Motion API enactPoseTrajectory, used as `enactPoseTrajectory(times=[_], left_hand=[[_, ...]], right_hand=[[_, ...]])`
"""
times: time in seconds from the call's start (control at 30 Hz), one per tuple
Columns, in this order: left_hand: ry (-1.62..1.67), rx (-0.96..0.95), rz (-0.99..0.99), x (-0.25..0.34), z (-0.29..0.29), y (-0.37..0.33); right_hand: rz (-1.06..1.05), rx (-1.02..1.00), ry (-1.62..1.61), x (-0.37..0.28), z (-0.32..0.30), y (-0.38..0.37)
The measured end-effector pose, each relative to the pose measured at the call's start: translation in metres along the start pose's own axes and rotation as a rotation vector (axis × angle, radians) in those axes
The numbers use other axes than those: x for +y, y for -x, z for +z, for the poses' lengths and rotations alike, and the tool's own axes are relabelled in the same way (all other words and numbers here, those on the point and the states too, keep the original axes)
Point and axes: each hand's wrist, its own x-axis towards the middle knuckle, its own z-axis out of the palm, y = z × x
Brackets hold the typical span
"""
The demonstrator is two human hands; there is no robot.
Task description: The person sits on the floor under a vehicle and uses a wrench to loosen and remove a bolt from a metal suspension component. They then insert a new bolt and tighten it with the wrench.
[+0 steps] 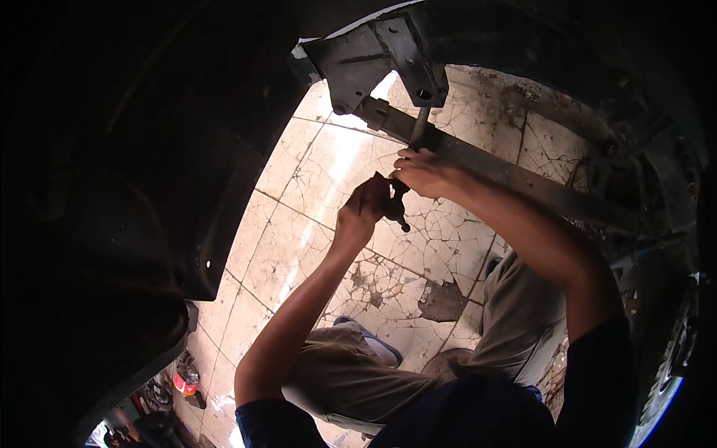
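A: Item one, hands?
B: Left hand (361, 203), centre: fingers curled round a dark metal fitting (398, 209). Right hand (423, 173), just beyond it and to the right: fingers bent at the fitting's far end, near the foot of an upright rod (419, 131). Whether they pinch fitting or rod, I cannot tell; the parts are in shadow.
A: Item two, the fitting?
B: One, between the hands, above the floor; knobbed near end pointing toward the wearer.
A: Surrounding metalwork?
B: One bracket (358, 63), far centre, plate-like, drilled with holes. One long bar (485, 163), running from far centre to the right, behind the rod. Dark panel (149, 187), whole left side.
A: Below?
B: Tiled floor (306, 183), pale, cracked. One dark sandal (385, 346), near centre, worn. One bottle (186, 377), red label, near left.
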Motion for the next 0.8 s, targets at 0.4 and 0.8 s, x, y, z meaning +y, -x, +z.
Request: enactPoseTrajectory(times=[0.4,0.8], left_hand=[[-0.051,-0.163,0.138,-0.007,0.013,0.015],[-0.209,-0.282,0.094,0.001,-0.001,0.013]], right_hand=[[0.026,-0.148,-0.001,-0.006,-0.009,-0.004],[0.061,-0.172,0.012,-0.008,-0.017,-0.001]])
